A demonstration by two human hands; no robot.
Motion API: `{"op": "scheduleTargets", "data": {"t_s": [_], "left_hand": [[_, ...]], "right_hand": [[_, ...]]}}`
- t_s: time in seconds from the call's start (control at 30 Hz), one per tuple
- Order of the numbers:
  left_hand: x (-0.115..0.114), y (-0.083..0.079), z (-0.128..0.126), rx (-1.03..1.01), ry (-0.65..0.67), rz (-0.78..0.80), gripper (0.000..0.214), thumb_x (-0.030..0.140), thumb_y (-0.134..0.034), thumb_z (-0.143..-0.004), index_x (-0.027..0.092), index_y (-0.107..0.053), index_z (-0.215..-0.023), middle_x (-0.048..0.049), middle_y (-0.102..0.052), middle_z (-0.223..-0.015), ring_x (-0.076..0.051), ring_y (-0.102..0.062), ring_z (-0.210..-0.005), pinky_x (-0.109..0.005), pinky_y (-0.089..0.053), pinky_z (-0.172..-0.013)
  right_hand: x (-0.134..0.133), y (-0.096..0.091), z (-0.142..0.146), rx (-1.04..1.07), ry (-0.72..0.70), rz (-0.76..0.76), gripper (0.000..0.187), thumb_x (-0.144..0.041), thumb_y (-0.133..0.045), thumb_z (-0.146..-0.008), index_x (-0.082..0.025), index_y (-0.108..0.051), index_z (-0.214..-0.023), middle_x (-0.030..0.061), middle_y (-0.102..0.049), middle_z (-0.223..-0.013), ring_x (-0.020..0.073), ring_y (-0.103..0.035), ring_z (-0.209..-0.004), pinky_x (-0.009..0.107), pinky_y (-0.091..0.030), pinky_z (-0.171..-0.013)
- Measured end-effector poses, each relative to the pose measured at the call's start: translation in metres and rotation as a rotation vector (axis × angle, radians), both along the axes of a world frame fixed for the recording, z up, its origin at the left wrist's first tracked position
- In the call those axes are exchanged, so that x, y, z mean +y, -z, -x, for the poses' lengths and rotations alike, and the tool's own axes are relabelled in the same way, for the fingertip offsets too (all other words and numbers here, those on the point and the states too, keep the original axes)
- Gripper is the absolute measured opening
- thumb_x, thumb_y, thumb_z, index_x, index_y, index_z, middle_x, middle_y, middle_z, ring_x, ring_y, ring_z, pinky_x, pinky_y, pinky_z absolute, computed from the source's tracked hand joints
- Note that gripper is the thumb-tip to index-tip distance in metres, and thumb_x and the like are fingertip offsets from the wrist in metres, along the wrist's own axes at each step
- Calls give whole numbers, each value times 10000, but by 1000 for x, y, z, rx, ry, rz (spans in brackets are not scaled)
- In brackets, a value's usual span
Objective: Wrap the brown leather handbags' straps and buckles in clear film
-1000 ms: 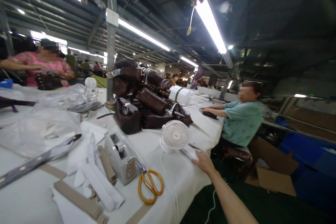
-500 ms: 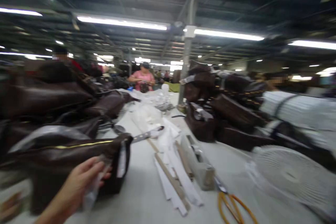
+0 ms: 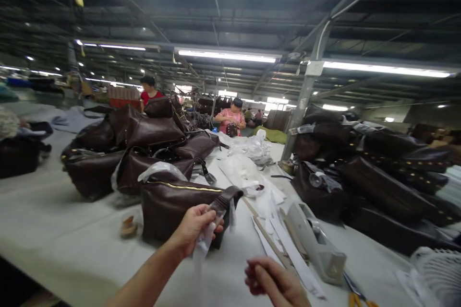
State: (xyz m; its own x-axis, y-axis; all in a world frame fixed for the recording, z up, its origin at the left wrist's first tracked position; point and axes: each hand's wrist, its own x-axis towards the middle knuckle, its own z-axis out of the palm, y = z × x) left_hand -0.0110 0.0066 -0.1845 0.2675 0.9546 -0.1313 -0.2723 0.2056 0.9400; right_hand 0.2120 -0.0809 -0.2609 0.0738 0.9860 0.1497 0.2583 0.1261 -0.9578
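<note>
A dark brown leather bag (image 3: 165,206) with a gold zipper along its top stands upright on the white table in front of me. My left hand (image 3: 201,228) is closed on the plastic-wrapped strap (image 3: 225,199) at the bag's right end. A loose tail of clear plastic (image 3: 202,247) hangs below those fingers. Further right and nearer to me, my right hand (image 3: 275,280) is in the air over the table, apart from the bag. Its fingers are curled in and nothing shows in them.
Brown bags (image 3: 144,129) are piled behind on the left, with another pile (image 3: 389,187) on the right. A tape dispenser (image 3: 317,244), paper strips (image 3: 293,249), orange-handled scissors (image 3: 356,295) and a white fan (image 3: 439,273) are on the right. Co-workers (image 3: 232,120) sit further back.
The view has swung left, so the table's things appear further right. My right hand has come into view at the bottom. My left hand stays at the bag's right end.
</note>
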Motion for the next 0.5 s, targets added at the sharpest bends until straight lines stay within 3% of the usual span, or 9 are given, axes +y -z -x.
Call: {"op": "scheduleTargets", "data": {"t_s": [0.07,0.13,0.2,0.33,0.5], "left_hand": [[-5,0,2,-20,8,-8,450,471,-803,-555,161,-568,-782,-68,-707,-738,-167,-651,-606,-205,-413,-460],[-8,1,2,-43,21,-20,427,464,-795,-560,160,-571,-761,-65,-701,-722,-168,-646,-595,-207,-405,-456],[-11,2,1,-70,30,-36,401,445,-792,-566,157,-575,-741,-57,-691,-699,-165,-639,-579,-207,-399,-456],[-12,3,-2,-118,64,-86,386,439,-792,-588,149,-590,-743,-58,-688,-689,-159,-621,-556,-210,-397,-461],[-10,3,-2,-180,96,-108,421,455,-818,-594,130,-621,-774,-68,-683,-707,-162,-621,-596,-219,-414,-492]], "right_hand": [[13,-39,29,76,-7,-79,493,-685,-619,-744,-251,-730,-949,98,-730,-899,289,-706,-810,435,-602,-740],[32,-71,49,169,84,-94,574,-713,-674,-667,-217,-694,-955,82,-719,-866,254,-700,-739,387,-600,-645],[52,-88,61,230,114,-34,598,-717,-720,-595,-203,-655,-894,51,-707,-809,223,-691,-674,326,-573,-545],[76,-92,74,318,119,24,569,-644,-816,-503,-189,-528,-688,-19,-626,-572,166,-633,-542,258,-509,-474],[85,-89,85,471,68,67,573,-568,-846,-512,-171,-574,-821,-33,-620,-548,123,-529,-413,226,-381,-385]]}}
